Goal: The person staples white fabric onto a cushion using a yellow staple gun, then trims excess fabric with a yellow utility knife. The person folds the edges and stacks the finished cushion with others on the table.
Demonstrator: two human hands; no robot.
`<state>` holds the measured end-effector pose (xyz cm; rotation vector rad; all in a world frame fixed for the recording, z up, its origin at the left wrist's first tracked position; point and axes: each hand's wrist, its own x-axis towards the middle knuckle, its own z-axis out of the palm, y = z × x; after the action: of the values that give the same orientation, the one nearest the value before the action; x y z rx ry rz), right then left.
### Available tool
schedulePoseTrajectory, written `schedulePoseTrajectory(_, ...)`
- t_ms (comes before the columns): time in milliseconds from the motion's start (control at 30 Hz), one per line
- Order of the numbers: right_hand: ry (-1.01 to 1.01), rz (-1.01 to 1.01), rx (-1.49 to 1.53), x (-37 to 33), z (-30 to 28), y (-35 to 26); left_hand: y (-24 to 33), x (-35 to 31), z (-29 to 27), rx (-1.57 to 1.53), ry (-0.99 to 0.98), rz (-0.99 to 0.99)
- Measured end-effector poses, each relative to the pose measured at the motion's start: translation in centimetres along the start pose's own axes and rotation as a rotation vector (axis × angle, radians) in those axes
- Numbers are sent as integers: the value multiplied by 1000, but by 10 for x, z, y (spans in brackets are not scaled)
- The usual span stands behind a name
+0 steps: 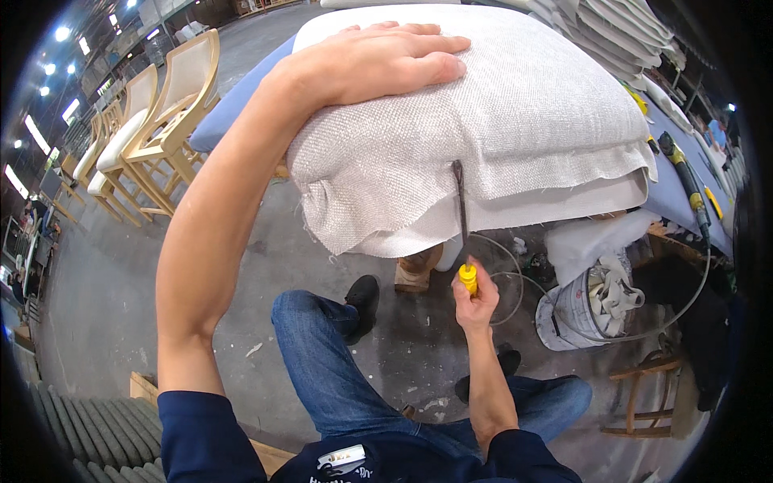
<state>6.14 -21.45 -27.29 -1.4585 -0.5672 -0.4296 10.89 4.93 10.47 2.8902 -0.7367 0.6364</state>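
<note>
A cushion-like seat covered in pale woven fabric [547, 105] lies in front of me, its raw fabric edge hanging loose along the near side. My left hand [386, 60] rests flat on top of it, fingers stretched out. Below the near edge, my right hand [477, 298] is closed round the yellow handle of a screwdriver [462, 209] with a long dark shaft. The shaft points up and away, and its flattened tip lies against the hanging fabric. A fold runs up the cover just above that tip.
Blue padded table [684, 161] under the seat, with a yellow-black air tool [684, 173] at right, its hose [702, 282] looping down. A white bucket [564, 318] of scraps stands on the floor. Wooden chairs [173, 105] line the left; fabric pieces [612, 32] are stacked at the back right.
</note>
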Motion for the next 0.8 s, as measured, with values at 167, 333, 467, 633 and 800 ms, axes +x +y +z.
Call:
schedulePoseTrajectory(167,-138,235,320,1,-2,5,4,1,-4,-5,-7,-6)
schedulePoseTrajectory(333,74,-29,-48,7,12,-3,3,1,1,6,13,-3)
schedulePoseTrajectory(467,-225,388,477,-2,-4,2,4,3,-2,6,-11,-9)
schedulePoseTrajectory(633,-245,414,445,2,-3,-2,3,-4,-1,45,24,-17)
schedulePoseTrajectory(800,-9,169,141,-4,19,1,3,3,0,16,19,-3)
